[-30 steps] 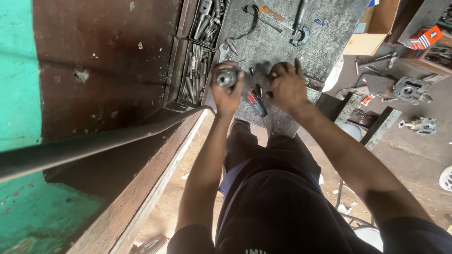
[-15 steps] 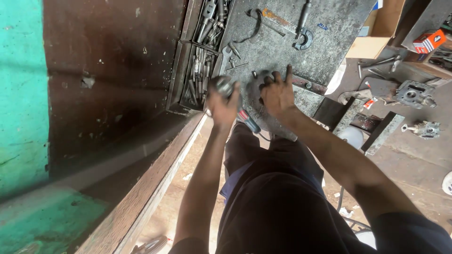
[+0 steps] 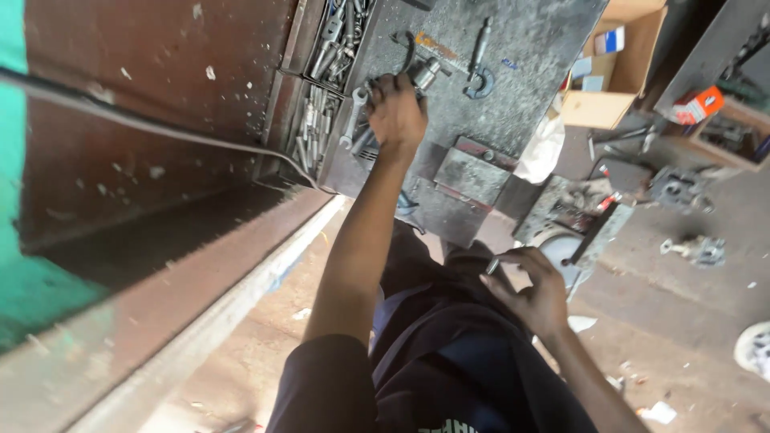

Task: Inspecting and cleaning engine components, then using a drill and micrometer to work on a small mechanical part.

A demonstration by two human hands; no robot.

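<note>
- Wall [image 3: 24,160], painted green, is seen at the far left, with a brown metal panel [image 3: 160,120] beside it and a thin cable [image 3: 160,128] run across that panel.
- Trays [image 3: 325,88] packed with sockets and bits are set along the left edge of the counter [image 3: 529,72].
- A wrench [image 3: 353,119] lies on the counter just left of the left hand [image 3: 395,112].
- The left hand is laid on the counter, fingers curled over a metal part [image 3: 425,74]; whether it is gripped cannot be told.
- A clamp-like tool [image 3: 480,68] lies on the counter right of that hand.
- The right hand [image 3: 529,290] is held low by the dark trousers, well apart from the counter, fingers half closed on a small metal piece [image 3: 492,266].
- A cardboard box [image 3: 613,76] stands further right, with machine parts [image 3: 682,188] on the floor [image 3: 690,321].
</note>
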